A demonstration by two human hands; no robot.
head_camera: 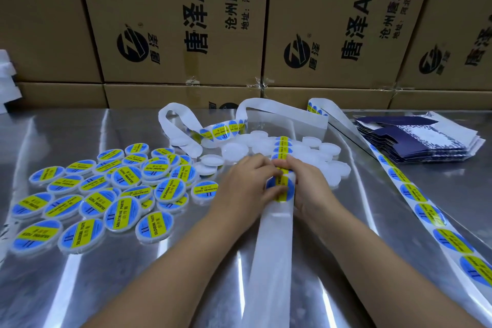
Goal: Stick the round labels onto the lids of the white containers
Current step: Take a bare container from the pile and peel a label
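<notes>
Bare sheet-metal table (80, 287), polished, streaky mirror glare. White backing strip (271, 261): smooth release paper, waxy sheen, faintly translucent. Round labels (452, 241) glossy, catching light; coated paper or film, cannot tell. Unlabelled containers (234, 149): white plastic, matt, slightly milky. Behind, boxes (173, 8) of brown cardboard, matt, dull black print; clear shiny tape (262, 84) on the seams. Stacked flat cartons (426, 141): printed card, smooth, low sheen.

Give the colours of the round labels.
The round labels are blue with a yellow band; head view.
</notes>
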